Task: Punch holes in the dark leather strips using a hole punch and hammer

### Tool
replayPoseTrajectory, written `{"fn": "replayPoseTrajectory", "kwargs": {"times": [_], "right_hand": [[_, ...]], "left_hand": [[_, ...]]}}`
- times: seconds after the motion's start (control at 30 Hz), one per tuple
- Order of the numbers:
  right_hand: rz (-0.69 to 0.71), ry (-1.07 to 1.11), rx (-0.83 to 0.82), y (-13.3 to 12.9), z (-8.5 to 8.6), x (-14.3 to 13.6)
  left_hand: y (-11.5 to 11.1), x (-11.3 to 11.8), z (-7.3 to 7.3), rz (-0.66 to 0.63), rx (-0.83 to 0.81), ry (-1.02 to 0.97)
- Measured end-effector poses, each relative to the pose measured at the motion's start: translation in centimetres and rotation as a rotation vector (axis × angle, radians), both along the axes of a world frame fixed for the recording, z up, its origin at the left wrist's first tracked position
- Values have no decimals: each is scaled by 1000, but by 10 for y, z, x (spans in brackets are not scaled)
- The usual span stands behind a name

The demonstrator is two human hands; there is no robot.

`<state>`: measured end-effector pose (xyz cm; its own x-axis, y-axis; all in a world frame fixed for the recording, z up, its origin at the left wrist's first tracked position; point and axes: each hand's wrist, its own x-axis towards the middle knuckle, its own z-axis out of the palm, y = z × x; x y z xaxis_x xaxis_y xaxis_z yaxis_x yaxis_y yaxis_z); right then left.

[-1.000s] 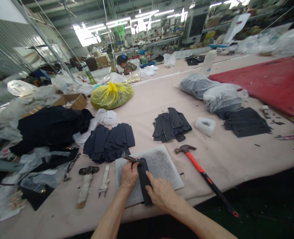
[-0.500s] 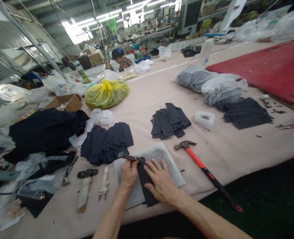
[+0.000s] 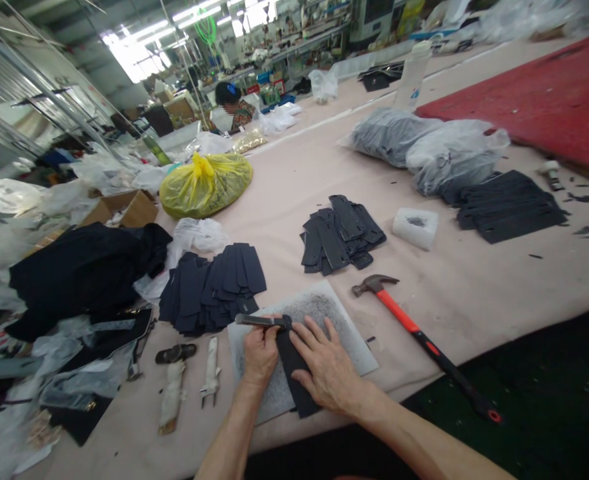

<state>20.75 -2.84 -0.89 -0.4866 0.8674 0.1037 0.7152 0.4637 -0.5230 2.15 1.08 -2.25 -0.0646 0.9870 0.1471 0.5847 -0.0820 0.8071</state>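
My left hand (image 3: 260,350) is closed round a dark metal tool (image 3: 254,321), which lies nearly level with its right end at the top of a black strip (image 3: 294,373). With fingers spread, my right hand (image 3: 327,363) rests flat on that strip. Beneath both is a speckled white board (image 3: 324,303). Left of the board are a fanned pile of dark pieces (image 3: 224,283), a two-pronged tool (image 3: 210,373) and a hammer with a wrapped handle (image 3: 173,393). A claw hammer (image 3: 404,311) with a red and black handle lies to the right.
Behind the board are another pile of black pieces (image 3: 342,233) and a white roll (image 3: 415,228). Grey bags (image 3: 394,137), a yellow bag (image 3: 207,187) and a red sheet (image 3: 539,100) lie farther off. A person (image 3: 234,110) is at the far side.
The camera view has tilted and shifted slightly. The tool in my left hand now lies more level. My right hand stays flat on the black strip.
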Motion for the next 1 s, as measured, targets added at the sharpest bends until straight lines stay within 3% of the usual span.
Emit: {"fn": "replayPoseTrajectory", "kwargs": {"times": [0.3,0.43,0.5,0.57,0.67,0.73,0.8,0.87,1.0], "right_hand": [[3,22,-12,1,-1,-1],[32,72,-22,4,7,8],[-41,90,24,9,13,28],[-219,58,105,14,17,61],[-466,-163,116,16,16,120],[-534,-333,-19,12,10,151],[-591,-337,-187,3,4,169],[-673,-102,-422,-7,-1,173],[-762,647,-993,-23,3,156]], "left_hand": [[3,5,-6,-40,131,215],[4,8,-9,-92,226,329],[5,8,-11,-107,237,360],[5,7,-13,-109,236,378],[4,6,-17,-98,246,392],[3,6,-20,-91,245,392],[2,6,-20,-78,233,388],[1,7,-18,-64,220,382],[0,9,-13,-57,214,335]]}}
